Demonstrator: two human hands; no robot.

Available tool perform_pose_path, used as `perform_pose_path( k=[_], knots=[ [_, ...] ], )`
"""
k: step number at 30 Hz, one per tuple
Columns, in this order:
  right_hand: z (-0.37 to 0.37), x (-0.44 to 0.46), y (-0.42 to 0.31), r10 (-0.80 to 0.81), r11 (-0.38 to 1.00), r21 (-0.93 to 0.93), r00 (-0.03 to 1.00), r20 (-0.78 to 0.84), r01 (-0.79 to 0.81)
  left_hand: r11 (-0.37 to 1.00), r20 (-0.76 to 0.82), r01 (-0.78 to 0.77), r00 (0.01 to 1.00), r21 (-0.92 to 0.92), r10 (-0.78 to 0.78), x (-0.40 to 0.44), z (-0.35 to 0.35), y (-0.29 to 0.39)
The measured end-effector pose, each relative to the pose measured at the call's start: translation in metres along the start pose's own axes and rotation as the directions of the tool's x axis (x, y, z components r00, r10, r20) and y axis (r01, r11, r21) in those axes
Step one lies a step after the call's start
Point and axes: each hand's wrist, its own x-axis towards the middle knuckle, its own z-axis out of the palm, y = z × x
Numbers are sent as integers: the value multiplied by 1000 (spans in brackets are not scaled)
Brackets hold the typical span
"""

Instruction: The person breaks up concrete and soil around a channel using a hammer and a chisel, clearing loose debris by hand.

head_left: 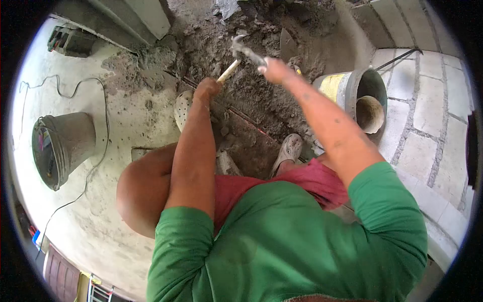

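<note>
Right now, your right hand is wrapped firmly around the handle of a claw hammer, whose head sits over the muddy, broken ground in front of you. Your left hand is curled shut around a pale rod, its far end right by the hammer head; whether the two touch, I cannot tell. Near your right hand, a pointed trowel blade rests on the dirt. To your right, a bucket with a smaller round container in its mouth is beside a block wall, and on your left, another bucket is near a dark cable
</note>
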Motion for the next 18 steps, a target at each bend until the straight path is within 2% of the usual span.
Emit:
perform_pose_path(
  k=[1,3,4,6,8,9,12,14,15,17,18],
  knots=[
    [6,-22,3,127,986,-123,980,152,-108,1000,-5,1,1000,2,-1,-15,-5,6],
    [-9,-25,10,210,978,-54,940,268,-203,994,-239,-103,967,-35,92,-76,1,31],
    [-21,-27,19,226,974,-90,924,308,-208,980,-262,-25,965,-200,-28,-95,12,47],
    [-39,-38,41,200,979,-105,937,285,-177,949,-356,66,917,-308,-179,-138,53,81],
    [-46,-44,70,103,989,-130,966,237,-73,918,-324,143,906,-371,-272,-167,68,94],
    [-55,-55,65,104,989,-124,965,241,-76,908,-312,173,901,-381,-302,-180,69,92],
    [-92,-71,42,215,972,54,959,187,-229,922,-244,119,945,-368,-219,-178,68,50],
    [-88,-79,45,232,961,118,962,145,-250,939,-213,133,955,-318,-207,-162,83,13],
    [-92,-82,44,258,947,174,962,88,-270,954,-185,127,966,-272,-181,-155,75,7],
    [-93,-92,46,298,926,217,951,82,-308,972,-174,128,971,-199,-164,-152,55,6],
    [-87,-92,54,336,866,331,927,169,-374,935,-135,160,968,-316,-211,-153,40,13]
  ],
)
